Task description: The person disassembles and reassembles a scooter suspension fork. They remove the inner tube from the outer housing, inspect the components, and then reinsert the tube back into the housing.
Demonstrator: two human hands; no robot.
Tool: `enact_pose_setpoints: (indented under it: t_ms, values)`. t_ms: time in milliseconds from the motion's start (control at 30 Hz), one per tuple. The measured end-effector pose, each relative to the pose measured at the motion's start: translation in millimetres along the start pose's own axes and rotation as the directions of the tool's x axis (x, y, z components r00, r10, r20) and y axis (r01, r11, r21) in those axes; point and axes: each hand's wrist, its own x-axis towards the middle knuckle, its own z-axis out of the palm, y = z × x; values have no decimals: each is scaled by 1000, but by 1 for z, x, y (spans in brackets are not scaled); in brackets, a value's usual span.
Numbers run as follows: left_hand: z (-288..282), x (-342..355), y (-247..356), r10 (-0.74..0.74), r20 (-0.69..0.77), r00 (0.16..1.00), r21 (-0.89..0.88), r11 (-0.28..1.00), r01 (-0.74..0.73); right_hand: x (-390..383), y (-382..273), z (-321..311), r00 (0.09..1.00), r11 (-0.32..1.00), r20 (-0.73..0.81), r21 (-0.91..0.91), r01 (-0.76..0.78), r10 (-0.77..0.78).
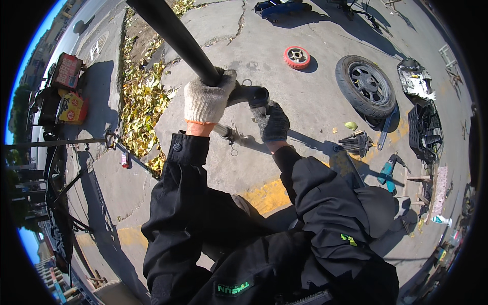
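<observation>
Here my left hand (pixel 207 99), in a pale knit glove with an orange cuff, is wrapped tight around a long black bar (pixel 175 38) near its lower end. The bar's long axis runs diagonally, rising from my hands up and to the left until it leaves the top edge. Its lower end meets a short dark tube fitting (pixel 252 94), which points off to the right, roughly level. My right hand (pixel 272 122), in a dark glove, is closed just under and against that fitting; I cannot tell how firmly it grips. All of this hangs above cracked concrete pavement (pixel 305 101). Farther right a car wheel (pixel 366 86) lies flat, with a small red wheel (pixel 297 57) above-left of it.
</observation>
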Motion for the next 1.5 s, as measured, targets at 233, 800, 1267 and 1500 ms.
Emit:
enact_pose_setpoints:
  t_ms: [233,800,1267,1500]
  values:
    - [-5,1,5,-6,4,1000,11,1000,6,55,7,-51,662,968,733,-19,248,-156]
    - [-27,-1,-26,-44,-13,999,-57,997,43,-5,2,-5,962,959,227,-202,198,-151]
    - [-41,14,-57,-89,6,996,-175,981,89,18,-35,-29,725,891,587,-15,453,-359]
    - [-39,9,-51,-92,-90,992,-185,980,74,7,-26,-10,937,864,-31,-399,307,-348]
